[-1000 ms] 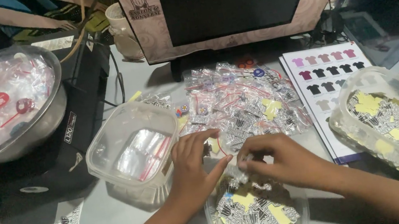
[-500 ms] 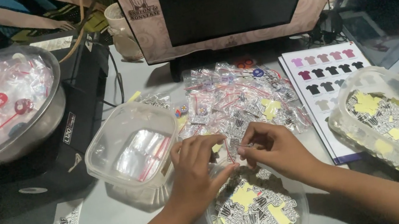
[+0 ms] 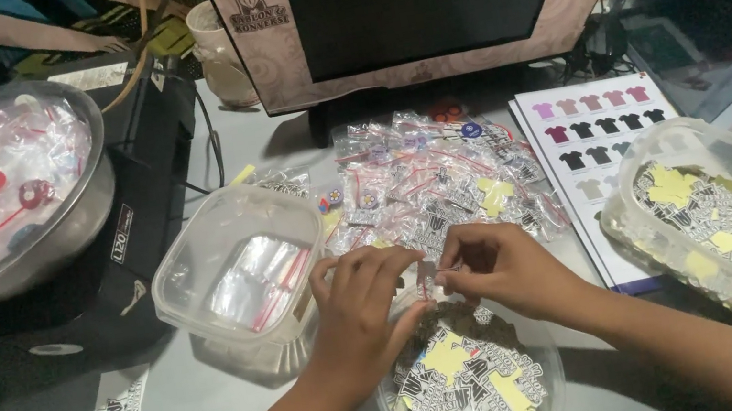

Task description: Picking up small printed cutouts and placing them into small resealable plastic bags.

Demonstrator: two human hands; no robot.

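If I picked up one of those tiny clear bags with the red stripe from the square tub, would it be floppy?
Probably yes. The little clear bags look thin, flat and empty, so one would likely bend and feel very light. Their shiny plastic may be slippery, and they lie stacked loosely in the square tub, so several might slide or lift together.

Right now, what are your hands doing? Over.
Left hand and right hand pinching a small clear bag together. Round tub of stickers right below. Nothing blocking.
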